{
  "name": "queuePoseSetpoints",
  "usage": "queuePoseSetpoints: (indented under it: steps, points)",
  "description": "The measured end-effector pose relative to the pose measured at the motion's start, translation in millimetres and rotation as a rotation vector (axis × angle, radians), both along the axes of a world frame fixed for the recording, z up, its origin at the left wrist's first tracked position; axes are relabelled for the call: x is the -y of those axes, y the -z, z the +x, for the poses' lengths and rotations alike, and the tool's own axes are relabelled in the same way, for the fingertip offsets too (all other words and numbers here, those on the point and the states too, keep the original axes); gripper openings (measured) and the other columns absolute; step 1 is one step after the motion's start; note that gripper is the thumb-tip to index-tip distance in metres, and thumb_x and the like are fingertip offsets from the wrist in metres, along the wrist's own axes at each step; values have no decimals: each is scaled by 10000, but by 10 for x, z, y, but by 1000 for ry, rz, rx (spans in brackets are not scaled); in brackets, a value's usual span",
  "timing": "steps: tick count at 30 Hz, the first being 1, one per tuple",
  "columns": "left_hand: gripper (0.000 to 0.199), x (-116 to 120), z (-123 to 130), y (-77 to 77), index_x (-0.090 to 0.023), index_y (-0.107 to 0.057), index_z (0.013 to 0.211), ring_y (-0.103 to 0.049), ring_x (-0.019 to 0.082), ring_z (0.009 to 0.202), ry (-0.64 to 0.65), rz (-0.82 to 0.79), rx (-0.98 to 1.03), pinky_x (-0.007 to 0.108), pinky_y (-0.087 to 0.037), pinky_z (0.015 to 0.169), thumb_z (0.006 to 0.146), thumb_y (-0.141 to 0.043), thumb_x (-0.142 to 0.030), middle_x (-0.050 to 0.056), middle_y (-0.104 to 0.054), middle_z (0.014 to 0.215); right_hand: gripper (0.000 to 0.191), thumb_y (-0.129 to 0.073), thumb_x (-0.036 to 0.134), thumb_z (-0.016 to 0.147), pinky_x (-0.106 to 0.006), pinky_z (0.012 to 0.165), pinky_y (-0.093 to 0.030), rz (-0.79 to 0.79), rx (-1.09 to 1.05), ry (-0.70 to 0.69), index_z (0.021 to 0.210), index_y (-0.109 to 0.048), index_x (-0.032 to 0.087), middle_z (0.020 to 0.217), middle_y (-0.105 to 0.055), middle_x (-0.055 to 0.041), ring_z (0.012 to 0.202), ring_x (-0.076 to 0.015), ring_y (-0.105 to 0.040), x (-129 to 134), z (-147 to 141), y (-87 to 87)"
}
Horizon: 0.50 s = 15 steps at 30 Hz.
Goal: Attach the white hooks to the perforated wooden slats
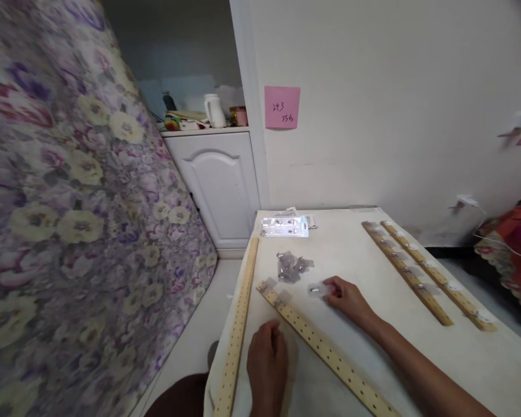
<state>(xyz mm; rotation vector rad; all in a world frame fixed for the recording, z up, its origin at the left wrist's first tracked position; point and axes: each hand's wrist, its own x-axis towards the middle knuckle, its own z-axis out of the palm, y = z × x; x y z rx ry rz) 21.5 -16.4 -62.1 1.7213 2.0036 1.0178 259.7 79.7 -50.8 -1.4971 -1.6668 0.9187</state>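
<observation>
Clear-backed hook (pixel 316 289) at the bench (pixel 325 243), pinched by its edge in the right hand's (pixel 345 296) fingers, near a pile of similar pieces (pixel 289 267). Left hand (pixel 267 359) beside the holed wooden strip (pixel 321 344), fingers curled; cannot tell whether tips meet.

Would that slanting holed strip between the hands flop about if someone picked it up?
The strip would probably stay stiff, as it lies straight and looks wooden. It may feel light for its length, being narrow and full of holes. Lying flat, it seems unlikely to roll.
</observation>
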Motion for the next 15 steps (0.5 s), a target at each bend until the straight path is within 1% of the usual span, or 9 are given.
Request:
queuePoseSetpoints:
  steps: [2, 3, 6, 8, 10, 15]
  points:
    - [242, 11, 13, -18, -229, -610, 1015, -627, 223, 866, -3, 8, -14, 319, -459, 731, 862, -442, -312, 54, -674, 896, 279, -615, 257, 688, -271, 566, -463, -124, -222, -40, 957, -574, 194, 650, -556, 43, 566, -133, -560, 48, -14, 40]
    - [238, 17, 21, -28, -228, -610, 1011, -626, 222, 867, -6, 11, -21, 317, -458, 729, 863, -441, -305, 53, -674, 895, 298, -630, 264, 674, -270, 550, -464, -184, -319, -81, 957, -568, 192, 637, -549, 51, 543, -125, -554, 69, -30, 54]
    - [221, 33, 46, -57, -228, -610, 997, -624, 216, 856, -12, 16, -39, 312, -456, 722, 857, -448, -280, 44, -671, 880, 359, -678, 271, 645, -258, 522, -460, -308, -500, -257, 976, -574, 181, 640, -565, 53, 519, -106, -550, 124, -101, 63]
    - [211, 41, 59, -74, -226, -609, 991, -623, 214, 844, -13, 21, -46, 309, -456, 713, 845, -462, -267, 40, -668, 868, 368, -690, 254, 643, -239, 506, -446, -351, -524, -365, 987, -586, 178, 655, -574, 52, 514, -92, -544, 154, -159, 52]
    - [209, 47, 69, -88, -225, -606, 992, -621, 210, 839, -10, 26, -43, 306, -457, 713, 839, -467, -254, 38, -667, 869, 358, -689, 233, 642, -223, 489, -424, -373, -502, -423, 984, -597, 183, 654, -557, 60, 506, -80, -525, 174, -216, 44]
    - [197, 51, 83, -107, -228, -617, 956, -611, 203, 849, 19, 28, -43, 305, -455, 733, 821, -473, -220, 34, -663, 888, 352, -652, 201, 654, -215, 473, -396, -381, -438, -450, 1001, -597, 197, 670, -535, 58, 517, -82, -505, 151, -326, 46]
